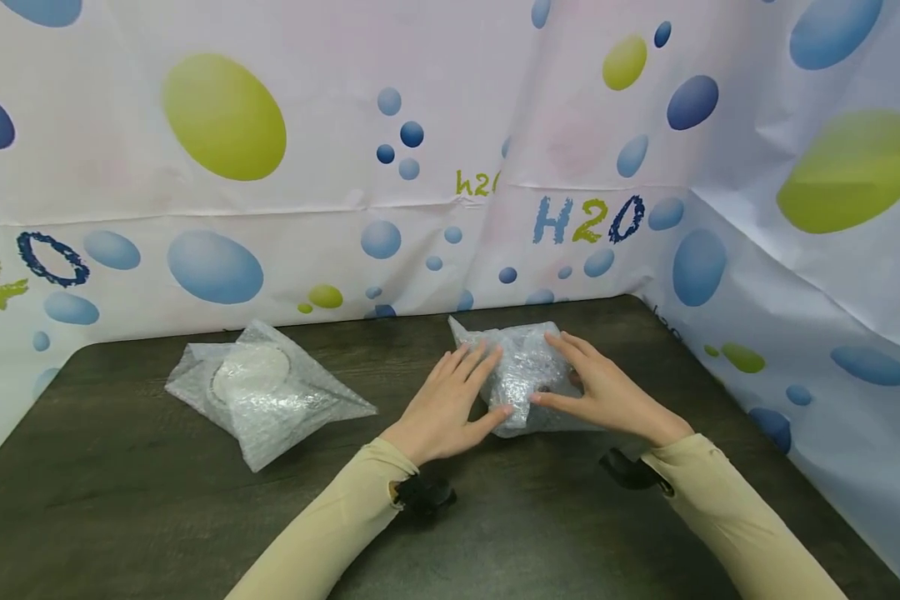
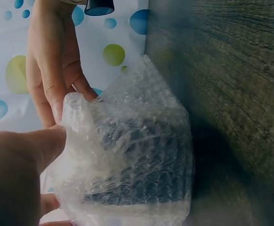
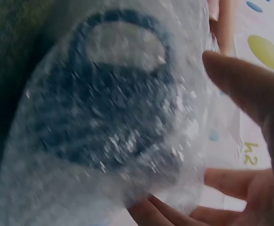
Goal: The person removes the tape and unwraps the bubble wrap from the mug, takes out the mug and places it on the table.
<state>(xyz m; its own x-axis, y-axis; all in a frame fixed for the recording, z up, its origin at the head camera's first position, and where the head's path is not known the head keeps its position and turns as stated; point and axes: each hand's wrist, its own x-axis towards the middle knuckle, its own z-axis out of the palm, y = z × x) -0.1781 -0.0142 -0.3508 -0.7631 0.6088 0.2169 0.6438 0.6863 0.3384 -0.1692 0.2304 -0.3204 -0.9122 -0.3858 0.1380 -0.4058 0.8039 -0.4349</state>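
A bubble-wrapped mug [image 1: 521,375] lies on the dark table between my two hands. Through the wrap its dark blue body and a looped handle show in the right wrist view, where the mug [image 3: 111,108] fills most of the picture. My left hand [image 1: 444,410] touches the bundle's left side with fingers spread and thumb extended. On the right side and top, my right hand [image 1: 611,392] rests its spread fingers and thumb against the plastic. Some fingertips are hidden behind the wrap in the left wrist view.
To the left lies another bubble-wrapped bundle [image 1: 270,392], with a round white thing inside and pointed plastic corners sticking out. A patterned sheet [image 1: 330,125] with blue and green ovals hangs behind the table [image 1: 120,517] and along its right side.
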